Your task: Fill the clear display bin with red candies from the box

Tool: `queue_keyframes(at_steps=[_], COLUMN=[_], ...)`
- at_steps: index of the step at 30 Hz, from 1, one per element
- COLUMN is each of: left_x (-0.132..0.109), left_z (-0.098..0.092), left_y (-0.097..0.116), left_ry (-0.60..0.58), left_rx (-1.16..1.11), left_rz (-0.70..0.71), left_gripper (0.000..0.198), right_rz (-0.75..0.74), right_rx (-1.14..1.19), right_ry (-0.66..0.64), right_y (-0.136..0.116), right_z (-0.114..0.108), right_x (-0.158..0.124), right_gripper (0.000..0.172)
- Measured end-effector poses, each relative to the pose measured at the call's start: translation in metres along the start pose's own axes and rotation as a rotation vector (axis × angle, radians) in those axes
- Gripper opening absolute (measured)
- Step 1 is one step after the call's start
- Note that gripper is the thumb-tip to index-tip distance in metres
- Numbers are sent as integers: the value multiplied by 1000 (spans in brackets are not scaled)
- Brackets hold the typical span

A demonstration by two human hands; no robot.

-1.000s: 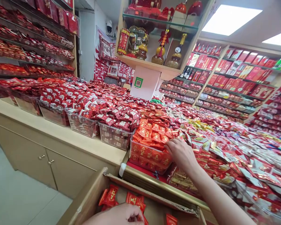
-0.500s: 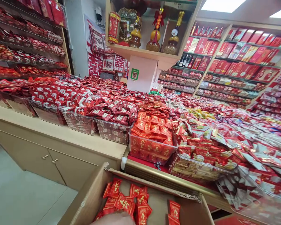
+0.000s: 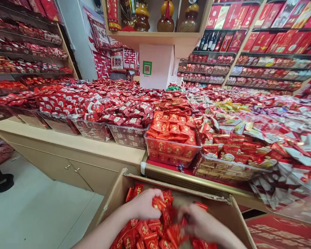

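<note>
An opened cardboard box [image 3: 106, 207] stands before me with many red wrapped candies [image 3: 151, 239] with gold lettering inside. Over its left part, my left hand [image 3: 146, 204] has its fingers curled around a red wrapped candy [image 3: 159, 203]. My right hand [image 3: 197, 221] reaches in from the right, blurred, fingers bent and closed on red candies beside the left hand. Just beyond the box, a clear plastic bin [image 3: 172, 152] is heaped with the same kind of red packets.
Maroon packets fill clear bins [image 3: 128, 136] along the wooden counter [image 3: 98, 166]. To the right stands a bin of durian candies [image 3: 223, 169]. A cabinet [image 3: 155, 36] holds gourd-shaped bottles above. Shelves of red boxes line the back. A person's foot [image 3: 3, 182] is at far left.
The view has tipped downward. Both forearms now reach into the box, where only part of one hand showed before. The candies in the box have shifted and more of them show.
</note>
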State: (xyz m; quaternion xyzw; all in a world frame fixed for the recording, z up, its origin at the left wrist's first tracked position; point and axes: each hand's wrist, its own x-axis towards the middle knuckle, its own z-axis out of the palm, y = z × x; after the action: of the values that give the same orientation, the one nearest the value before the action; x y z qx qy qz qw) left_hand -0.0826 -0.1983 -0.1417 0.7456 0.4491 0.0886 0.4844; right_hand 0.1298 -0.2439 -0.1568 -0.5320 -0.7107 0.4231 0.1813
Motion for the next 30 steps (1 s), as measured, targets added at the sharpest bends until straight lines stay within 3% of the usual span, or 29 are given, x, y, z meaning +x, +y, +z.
queue_keyframes(at_steps=[4,8,10,14,20,23,25,27,30], left_x=[8,10,9,8,9,8,7,6,3], left_z=[7,12,11,10,12,10,9,10,11], left_y=[6,8,9,8,9,9,8,8,12], left_ry=[13,-109,-110,-55,21,28,-12,-67,-82], left_rx=[-460,-804,-832,-669,-655,-620,-601,-633,-798], left_rz=[-36,-147,-91,91,146,126,54,-33,-91], left_gripper=[26,47,52,35,30,32,36,42,45], right_rz=[-3,28,16,-1,29,38,-35,-216,-603], right_rx=[631,784,788,799,1032,913,681,373,-109], right_ry=[173,304,349,394,355,349,439,550,622], right_y=[-10,-23,-26,-25,-23,-23,-21,-19,-20], right_z=[-10,-3,0,5,12,13,12,10,11], right_x=[5,7,5,1,2,1,1,0,-2], right_gripper=[22,27,26,22,23,23,17,12,28])
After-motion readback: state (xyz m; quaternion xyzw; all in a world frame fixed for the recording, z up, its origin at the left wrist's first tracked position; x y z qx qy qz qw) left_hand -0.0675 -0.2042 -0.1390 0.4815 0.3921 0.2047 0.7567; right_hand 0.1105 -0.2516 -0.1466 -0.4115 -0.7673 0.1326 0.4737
